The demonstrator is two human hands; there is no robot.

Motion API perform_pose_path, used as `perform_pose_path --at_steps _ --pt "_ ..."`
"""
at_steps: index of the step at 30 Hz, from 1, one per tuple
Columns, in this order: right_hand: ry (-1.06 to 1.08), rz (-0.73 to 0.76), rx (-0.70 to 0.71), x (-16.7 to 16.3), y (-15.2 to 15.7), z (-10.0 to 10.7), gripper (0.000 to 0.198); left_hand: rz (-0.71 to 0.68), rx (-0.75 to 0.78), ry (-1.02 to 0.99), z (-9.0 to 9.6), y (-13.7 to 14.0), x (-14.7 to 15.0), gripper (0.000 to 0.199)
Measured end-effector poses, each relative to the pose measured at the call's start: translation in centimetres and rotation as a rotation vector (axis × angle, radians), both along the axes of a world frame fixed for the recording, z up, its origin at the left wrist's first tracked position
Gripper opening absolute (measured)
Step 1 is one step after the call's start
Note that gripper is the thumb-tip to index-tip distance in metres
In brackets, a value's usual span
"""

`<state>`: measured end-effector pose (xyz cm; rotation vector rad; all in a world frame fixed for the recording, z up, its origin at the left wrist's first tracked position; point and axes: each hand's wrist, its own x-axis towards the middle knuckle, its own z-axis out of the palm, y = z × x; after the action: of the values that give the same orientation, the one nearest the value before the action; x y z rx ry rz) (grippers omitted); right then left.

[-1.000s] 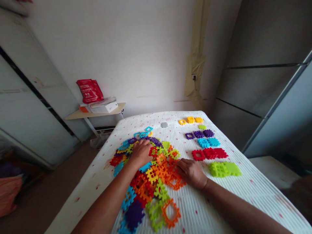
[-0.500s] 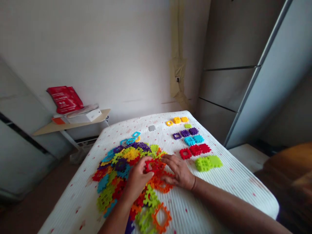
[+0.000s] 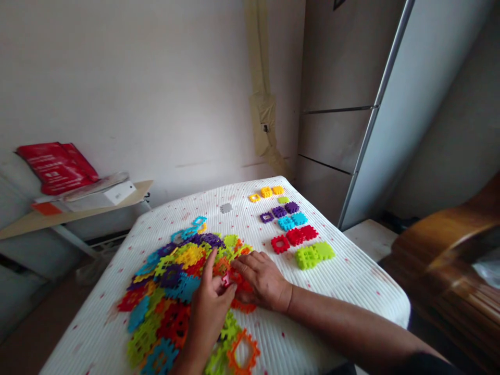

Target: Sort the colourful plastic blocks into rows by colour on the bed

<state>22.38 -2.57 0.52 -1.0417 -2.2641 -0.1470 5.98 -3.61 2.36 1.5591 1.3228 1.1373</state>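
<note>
A red interlocking plastic piece (image 3: 226,280) is between my two hands, over the right side of a mixed pile. My left hand (image 3: 211,299) pinches its near left edge with thumb and curled fingers, the index finger pointing up. From the other side, my right hand (image 3: 265,284) curls its fingers and thumb onto red pieces there, hiding much of them. The pile beneath holds yellow pieces (image 3: 189,255), purple pieces (image 3: 211,240), blue pieces (image 3: 159,357) and green pieces (image 3: 142,338). An orange square frame piece (image 3: 244,352) lies nearest me.
Sorted stacks stand along the right: yellow (image 3: 266,192), purple (image 3: 279,211), blue (image 3: 292,222), red (image 3: 301,235) and green (image 3: 314,254). One grey piece (image 3: 226,208) lies alone toward the back of the cloth-covered table (image 3: 312,323). A wooden chair (image 3: 445,245) is at right.
The view has swung right, so the scene sits further left. My hands have come together around the red piece, and my left index finger has lifted.
</note>
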Motion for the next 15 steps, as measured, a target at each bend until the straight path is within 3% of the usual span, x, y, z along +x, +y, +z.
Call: perform_pose_path --at_steps 10,12,15 --pt "-0.079 -0.009 -0.103 0.4 -0.5 2.0 0.052 -0.033 -0.007 0.121 1.1 0.0 -0.5 0.089" --pt "-0.104 -0.02 -0.142 2.2 0.1 3.3 0.051 0.01 0.054 0.151 1.3 0.2 -1.7 0.084" --pt "-0.143 -0.091 -0.211 6.2 1.9 5.1 0.045 0.201 0.183 0.274 1.1 0.4 -4.9 0.068"
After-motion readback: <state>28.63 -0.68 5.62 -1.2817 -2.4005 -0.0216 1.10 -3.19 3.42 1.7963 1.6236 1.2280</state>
